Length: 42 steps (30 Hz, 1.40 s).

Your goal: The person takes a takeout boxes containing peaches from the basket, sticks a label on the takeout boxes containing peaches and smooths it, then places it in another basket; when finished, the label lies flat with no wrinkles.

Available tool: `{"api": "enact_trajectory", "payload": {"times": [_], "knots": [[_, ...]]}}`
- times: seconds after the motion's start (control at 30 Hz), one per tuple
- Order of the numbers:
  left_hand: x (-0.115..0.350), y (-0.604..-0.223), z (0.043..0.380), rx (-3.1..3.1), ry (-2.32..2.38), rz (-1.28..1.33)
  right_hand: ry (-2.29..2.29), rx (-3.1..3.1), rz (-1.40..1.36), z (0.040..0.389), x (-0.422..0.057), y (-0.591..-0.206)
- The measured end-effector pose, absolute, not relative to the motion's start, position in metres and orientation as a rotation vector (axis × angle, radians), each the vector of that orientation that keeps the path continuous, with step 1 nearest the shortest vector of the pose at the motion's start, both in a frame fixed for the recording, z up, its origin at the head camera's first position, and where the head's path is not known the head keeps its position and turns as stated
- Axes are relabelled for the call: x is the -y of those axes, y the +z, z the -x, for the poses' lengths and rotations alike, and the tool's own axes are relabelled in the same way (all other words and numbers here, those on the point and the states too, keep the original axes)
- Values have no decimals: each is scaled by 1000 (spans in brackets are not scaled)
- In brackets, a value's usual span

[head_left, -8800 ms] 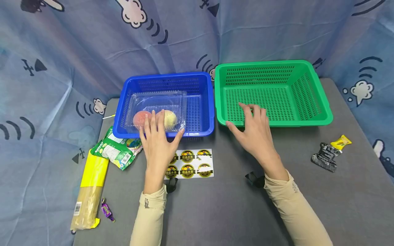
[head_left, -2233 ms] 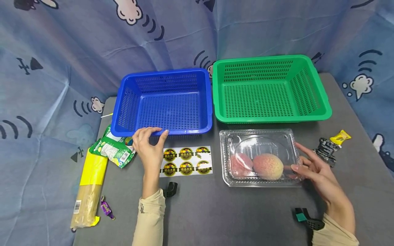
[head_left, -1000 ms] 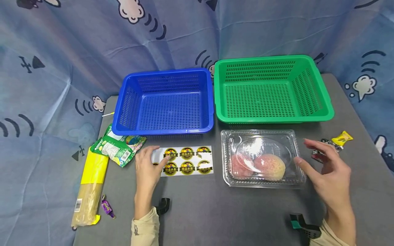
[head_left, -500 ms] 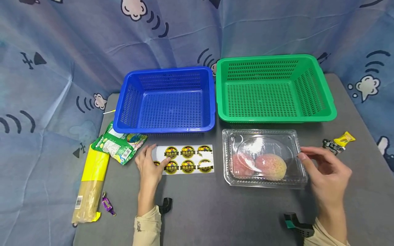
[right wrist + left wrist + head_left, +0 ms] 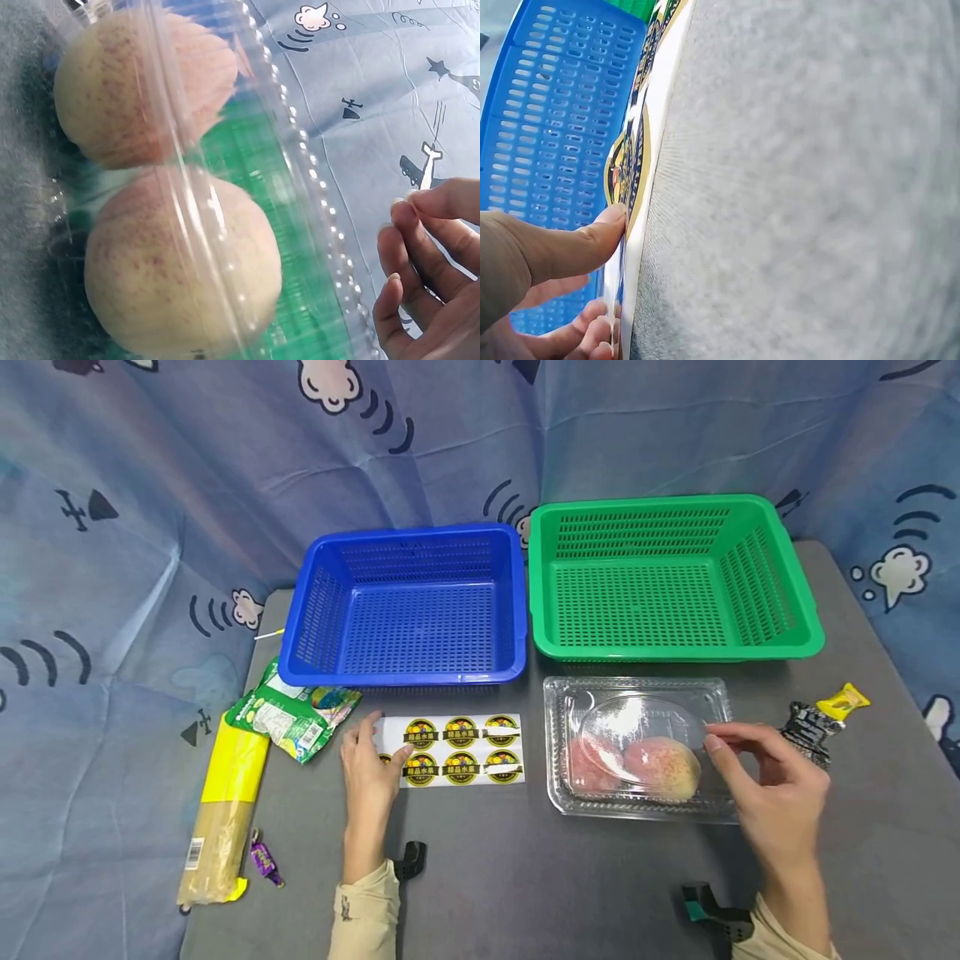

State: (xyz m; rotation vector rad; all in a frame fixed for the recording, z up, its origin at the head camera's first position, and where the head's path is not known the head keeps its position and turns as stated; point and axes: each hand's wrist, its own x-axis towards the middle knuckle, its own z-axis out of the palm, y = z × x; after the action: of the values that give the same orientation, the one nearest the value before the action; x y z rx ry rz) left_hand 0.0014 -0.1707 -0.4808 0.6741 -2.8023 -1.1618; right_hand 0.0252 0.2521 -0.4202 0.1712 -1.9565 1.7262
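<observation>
A clear plastic clamshell box (image 5: 637, 689) with peaches (image 5: 662, 768) inside stands on the table before the green basket. Over its right side hovers my right hand (image 5: 780, 793), fingers loosely bent. Its thumb and fingertips come close together in the right wrist view, with nothing visible between them. A white sheet of round fruit stickers (image 5: 461, 770) lies flat in front of the blue basket. My left hand (image 5: 371, 781) rests at the sheet's left end. In the left wrist view, its thumb (image 5: 592, 240) touches a sticker and the other fingers lie by the edge.
The blue basket (image 5: 405, 680) and green basket (image 5: 675, 653) stand side by side at the back. Left lie a green snack bag (image 5: 288, 714), a yellow-topped long pack (image 5: 225, 810) and a purple candy (image 5: 264, 860). Right are black (image 5: 810, 731) and yellow (image 5: 843, 702) wrapped candies.
The clamshell box has gone from the blue basket to the table. My left hand has moved from the basket rim to the sticker sheet. My right hand has left the box's edge, drifting left.
</observation>
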Motion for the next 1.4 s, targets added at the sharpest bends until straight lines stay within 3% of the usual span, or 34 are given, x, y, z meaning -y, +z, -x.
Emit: {"api": "enact_trajectory", "payload": {"times": [1.4], "knots": [[161,-475,-9,2864,-773,-573,1635,2054,-139,-26,-251,-426]]}}
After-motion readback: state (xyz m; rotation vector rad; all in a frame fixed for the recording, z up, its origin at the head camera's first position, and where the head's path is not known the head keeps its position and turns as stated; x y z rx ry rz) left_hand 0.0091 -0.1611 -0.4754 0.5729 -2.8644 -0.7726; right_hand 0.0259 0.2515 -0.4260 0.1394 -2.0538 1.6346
